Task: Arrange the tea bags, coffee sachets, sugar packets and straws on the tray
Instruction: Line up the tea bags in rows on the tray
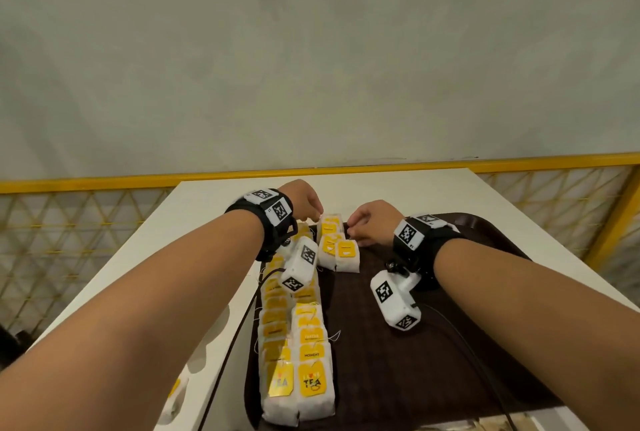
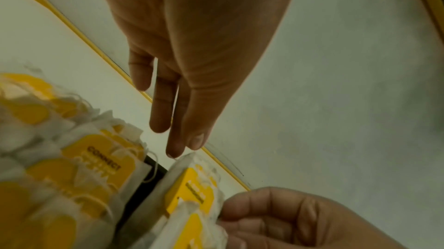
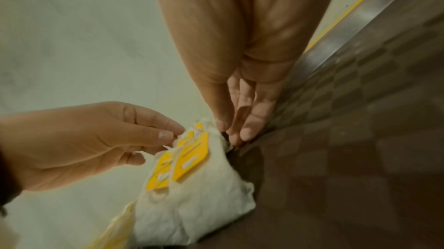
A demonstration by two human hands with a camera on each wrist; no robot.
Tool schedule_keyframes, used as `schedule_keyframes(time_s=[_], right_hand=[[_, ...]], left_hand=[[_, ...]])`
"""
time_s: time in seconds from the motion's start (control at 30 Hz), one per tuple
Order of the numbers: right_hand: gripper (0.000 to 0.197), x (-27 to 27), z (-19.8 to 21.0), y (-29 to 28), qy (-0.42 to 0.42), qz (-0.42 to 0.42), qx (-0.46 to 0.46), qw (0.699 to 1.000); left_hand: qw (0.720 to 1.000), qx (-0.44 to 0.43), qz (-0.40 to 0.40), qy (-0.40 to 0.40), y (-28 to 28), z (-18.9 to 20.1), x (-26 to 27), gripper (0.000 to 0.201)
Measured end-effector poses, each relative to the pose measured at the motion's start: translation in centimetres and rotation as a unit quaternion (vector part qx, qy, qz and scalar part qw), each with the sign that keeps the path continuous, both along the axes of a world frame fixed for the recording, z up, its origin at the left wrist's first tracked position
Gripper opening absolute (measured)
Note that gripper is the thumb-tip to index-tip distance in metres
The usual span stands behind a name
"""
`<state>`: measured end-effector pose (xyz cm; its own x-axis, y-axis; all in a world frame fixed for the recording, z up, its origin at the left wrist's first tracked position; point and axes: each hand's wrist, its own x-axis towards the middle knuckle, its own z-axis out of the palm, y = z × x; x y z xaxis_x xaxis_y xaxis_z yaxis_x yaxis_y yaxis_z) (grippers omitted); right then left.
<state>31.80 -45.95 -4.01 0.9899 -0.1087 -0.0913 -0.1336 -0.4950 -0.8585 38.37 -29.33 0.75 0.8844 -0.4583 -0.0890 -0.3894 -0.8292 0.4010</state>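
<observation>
A small cluster of white tea bags with yellow tags (image 1: 335, 245) (image 2: 192, 186) (image 3: 204, 177) lies at the far left corner of the brown tray (image 1: 433, 344) (image 3: 360, 139). My left hand (image 1: 313, 214) (image 2: 185, 148) (image 3: 171, 136) pinches the top of one tea bag between thumb and forefinger. My right hand (image 1: 351, 228) (image 3: 234, 135) (image 2: 240, 219) touches the cluster's right edge with its fingertips, down at the tray floor. Two long rows of tea bags (image 1: 301, 344) (image 2: 72, 167) run along the tray's left side, towards me. No coffee sachets, sugar packets or straws can be made out.
The tray sits on a white table (image 1: 207, 209) whose far edge lies just beyond my hands. A yellow rail with mesh (image 1: 104, 185) runs behind it. Black cables (image 1: 467, 344) from the wrist cameras trail over the tray. Some pale packets (image 1: 176, 392) lie off the tray at the near left.
</observation>
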Motion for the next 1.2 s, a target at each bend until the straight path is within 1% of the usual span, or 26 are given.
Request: schedule_keyframes(time_s=[0.1,0.2,0.27,0.37,0.4,0.57,0.7,0.77,0.87,0.97,1.07,1.2], right_hand=[[0.02,0.5,0.0,0.6,-0.012,-0.01,-0.022,1.0],[0.022,0.8,-0.2,1.0,-0.02,-0.014,-0.041,0.999],[0.02,0.9,-0.4,1.2,-0.025,-0.018,-0.034,0.999],[0.008,1.0,-0.5,1.5,-0.04,-0.026,-0.031,0.998],[0.01,1.0,-0.5,1.6,-0.04,-0.031,-0.03,0.998],[0.024,1.2,-0.5,1.7,-0.01,-0.054,0.003,0.998],[0.021,1.3,-0.3,1.7,0.009,-0.055,0.077,0.995],[0.019,1.4,-0.3,1.9,0.006,-0.053,0.055,0.997],[0.023,1.5,-0.3,2.1,-0.003,-0.046,-0.019,0.999],[0.025,1.6,-0.4,2.2,-0.006,-0.04,-0.06,0.997],[0.022,1.7,-0.1,2.2,0.002,-0.027,-0.07,0.997],[0.015,1.6,0.3,2.0,0.01,-0.012,-0.04,0.999]], left_hand=[[1.0,0.025,-0.009,-0.008,-0.4,-0.3,0.3,0.021],[0.999,0.037,-0.016,-0.004,-0.6,-0.5,0.7,0.022],[0.999,0.039,-0.013,-0.003,-0.6,-0.8,0.9,0.021],[1.0,0.028,0.0,-0.006,-0.6,-1.2,1.2,0.023],[1.0,0.023,0.006,-0.004,-0.6,-1.2,1.2,0.024],[0.999,0.016,0.013,0.027,-0.6,-1.1,1.6,0.023],[0.999,-0.002,0.011,0.05,-0.2,-1.1,2.0,0.021],[0.999,-0.007,0.012,0.053,-0.2,-1.1,2.0,0.021],[0.999,0.002,0.013,0.044,-0.2,-1.2,2.0,0.021],[0.999,-0.002,0.013,0.032,-0.3,-1.2,2.1,0.018],[1.0,0.013,0.007,0.003,-0.2,-0.8,2.0,0.02],[1.0,0.016,0.004,-0.005,0.0,-0.9,2.1,0.019]])
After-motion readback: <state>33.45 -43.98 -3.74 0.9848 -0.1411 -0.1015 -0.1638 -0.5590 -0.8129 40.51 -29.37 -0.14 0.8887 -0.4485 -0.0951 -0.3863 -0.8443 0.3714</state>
